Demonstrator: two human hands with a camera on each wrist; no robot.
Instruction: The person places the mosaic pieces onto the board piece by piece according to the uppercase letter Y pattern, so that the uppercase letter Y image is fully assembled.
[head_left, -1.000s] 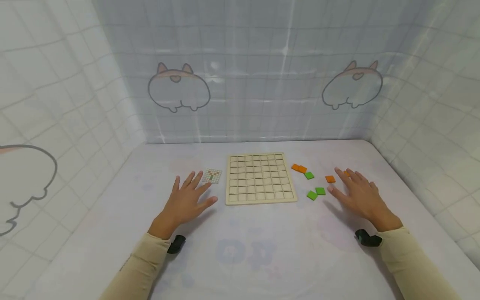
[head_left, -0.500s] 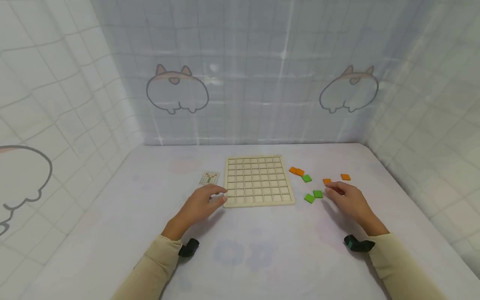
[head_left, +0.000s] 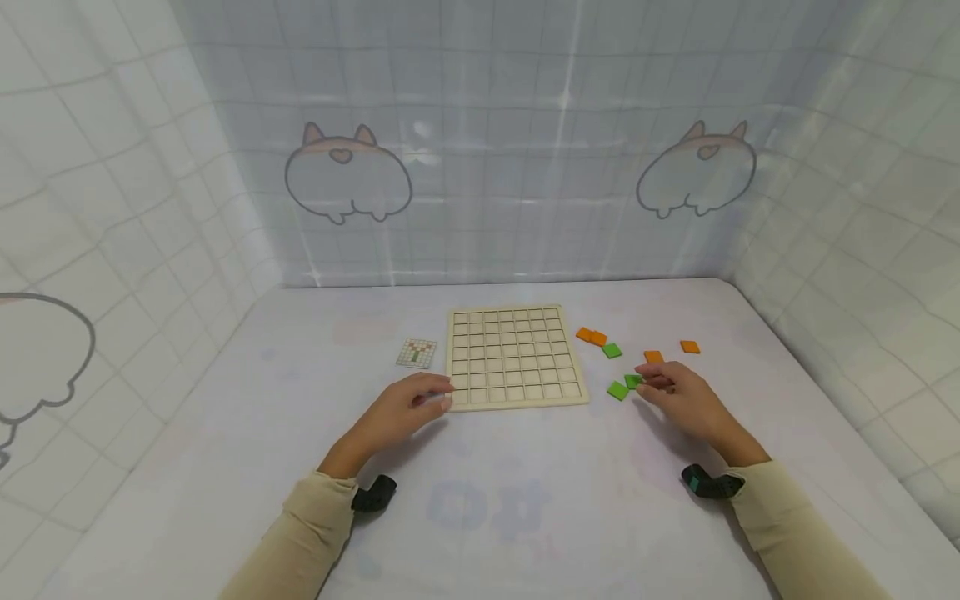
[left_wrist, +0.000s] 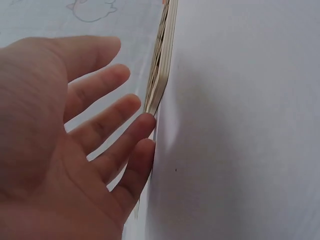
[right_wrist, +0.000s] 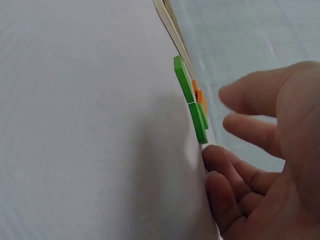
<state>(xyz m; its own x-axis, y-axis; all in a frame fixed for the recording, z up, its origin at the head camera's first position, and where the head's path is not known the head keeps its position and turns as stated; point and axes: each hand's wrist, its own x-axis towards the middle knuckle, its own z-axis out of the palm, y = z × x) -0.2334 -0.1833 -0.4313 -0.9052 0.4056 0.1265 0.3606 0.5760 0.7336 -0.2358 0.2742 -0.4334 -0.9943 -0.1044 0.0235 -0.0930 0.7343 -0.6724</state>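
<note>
Where green tiles (head_left: 618, 390) neighbour orange tiles (head_left: 654, 356), fingers (head_left: 660, 369) intrude.

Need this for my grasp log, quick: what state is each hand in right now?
Left hand: open, holding nothing, at the grid board's near left corner.
Right hand: open, holding nothing, close to a green tile.

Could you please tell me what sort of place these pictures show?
Probably a small indoor booth for tabletop work: grid-patterned sheets screen three sides of a pale tabletop, where a gridded board lies with loose orange tiles and green tiles beside it.
</note>
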